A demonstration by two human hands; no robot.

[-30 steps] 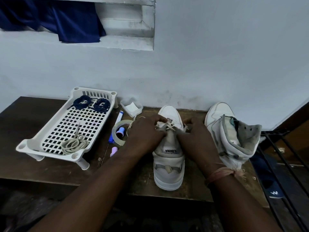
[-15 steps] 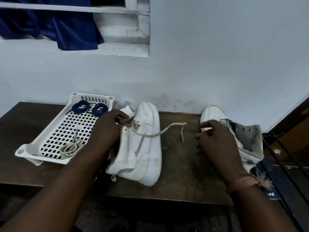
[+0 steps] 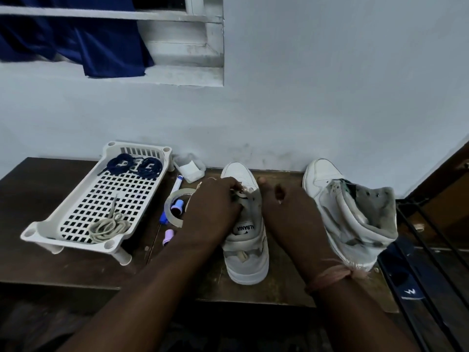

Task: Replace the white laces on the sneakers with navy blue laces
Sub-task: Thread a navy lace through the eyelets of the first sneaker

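The near sneaker (image 3: 245, 246) stands upright on the table (image 3: 50, 260), toe to the wall, tongue label showing; the left hand (image 3: 212, 212) pinches its white lace (image 3: 241, 193); the right hand (image 3: 286, 212) curls alongside, grip unclear; navy laces (image 3: 134, 165) lie coiled in the tray (image 3: 43, 229).

A plain home room: painted wall (image 3: 330, 97), window ledge (image 3: 177, 77) with blue cloth (image 3: 101, 47), worn wooden table (image 3: 50, 262).

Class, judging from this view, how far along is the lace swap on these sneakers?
Done: right sneaker looks unlaced; a white lace lies in the tray. In hand: left hand and right hand work the middle sneaker. Left: navy laces remain bundled, unthreaded.
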